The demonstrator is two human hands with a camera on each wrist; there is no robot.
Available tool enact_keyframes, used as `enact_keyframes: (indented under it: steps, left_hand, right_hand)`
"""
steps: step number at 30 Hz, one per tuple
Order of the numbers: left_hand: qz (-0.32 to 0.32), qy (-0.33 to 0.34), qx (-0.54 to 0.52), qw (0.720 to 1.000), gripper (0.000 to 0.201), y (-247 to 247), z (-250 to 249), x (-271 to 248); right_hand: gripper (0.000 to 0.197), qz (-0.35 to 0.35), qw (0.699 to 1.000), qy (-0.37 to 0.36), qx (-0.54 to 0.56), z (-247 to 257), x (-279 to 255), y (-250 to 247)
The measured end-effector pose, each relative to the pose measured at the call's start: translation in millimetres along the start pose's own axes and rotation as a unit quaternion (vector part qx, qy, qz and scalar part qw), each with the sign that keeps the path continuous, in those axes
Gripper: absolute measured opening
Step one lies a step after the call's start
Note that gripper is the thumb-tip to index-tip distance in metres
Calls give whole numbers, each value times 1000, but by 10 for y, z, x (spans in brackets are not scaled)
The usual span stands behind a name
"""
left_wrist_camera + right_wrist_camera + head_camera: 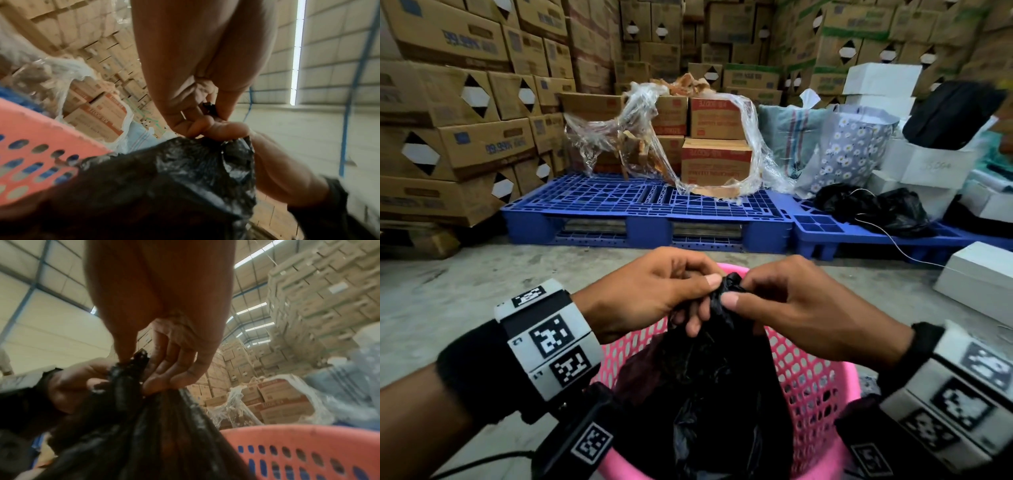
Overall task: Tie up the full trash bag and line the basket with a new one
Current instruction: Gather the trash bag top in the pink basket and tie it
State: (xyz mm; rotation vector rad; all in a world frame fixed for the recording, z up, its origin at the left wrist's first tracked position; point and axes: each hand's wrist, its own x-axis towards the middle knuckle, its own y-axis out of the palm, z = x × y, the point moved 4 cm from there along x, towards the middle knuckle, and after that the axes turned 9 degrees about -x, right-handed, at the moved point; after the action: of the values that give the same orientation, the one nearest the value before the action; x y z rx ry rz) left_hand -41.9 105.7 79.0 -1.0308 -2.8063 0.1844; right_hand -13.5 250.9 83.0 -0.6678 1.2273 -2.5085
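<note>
Above the pink mesh basket (808, 373), our left hand (654, 291) and right hand (801, 308) pinch the crinkled black bag (709, 383); wrist views show its bunched neck between our fingertips (158, 381).

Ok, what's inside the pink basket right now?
The black trash bag sits in the pink basket, its neck gathered and pinched by the left hand and right hand. The bag's contents and the basket's bottom are covered.
</note>
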Motion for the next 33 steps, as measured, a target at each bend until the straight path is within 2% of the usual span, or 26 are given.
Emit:
enact_keyframes:
  steps: [4,8,10,12,14,16,20,22,25,28,29,30,31,32,33]
  left_hand:
    - [-13,28,39,999,18,-17,-41,-25]
    - [-10,63,158,985,10,-162,-7,-213]
    - [41,85,278,956,13,-253,68,-353]
    - [95,84,396,910,13,-336,191,-477]
    - [127,66,479,866,11,-399,324,-558]
    - [143,31,530,835,15,-461,438,-602]
    - [162,-34,563,809,30,-596,537,-648]
    - [141,-46,579,801,26,-650,516,-653]
    - [92,-52,597,795,17,-667,454,-647]
    - [37,-89,597,796,12,-714,361,-593]
    - [27,-97,588,803,16,-729,311,-561]
    - [13,-102,540,835,21,-722,275,-518]
    - [-10,-110,453,885,24,-700,236,-472]
    - [-36,-116,346,930,26,-664,211,-424]
    - [-57,-115,248,960,26,-608,187,-370]
  right_hand:
    - [31,16,994,38,103,-66,29,-55]
    - [32,60,991,86,77,-321,-131,-184]
    - [35,94,987,127,38,-526,-327,-239]
    - [41,139,976,166,-6,-716,-533,-257]
    - [43,165,965,196,-49,-860,-693,-288]
    - [42,174,957,216,-84,-983,-795,-341]
    - [41,205,940,240,-126,-1117,-929,-402]
    - [40,210,937,238,-149,-1129,-924,-424]
    - [40,176,943,222,-174,-1131,-882,-473]
    - [37,113,967,182,-139,-1028,-791,-551]
    - [46,96,975,156,-122,-941,-727,-574]
    - [56,79,983,128,-105,-837,-666,-599]
    - [61,62,990,98,-86,-726,-596,-617]
    - [58,54,994,64,-67,-587,-517,-616]
    - [51,52,997,29,-47,-438,-444,-591]
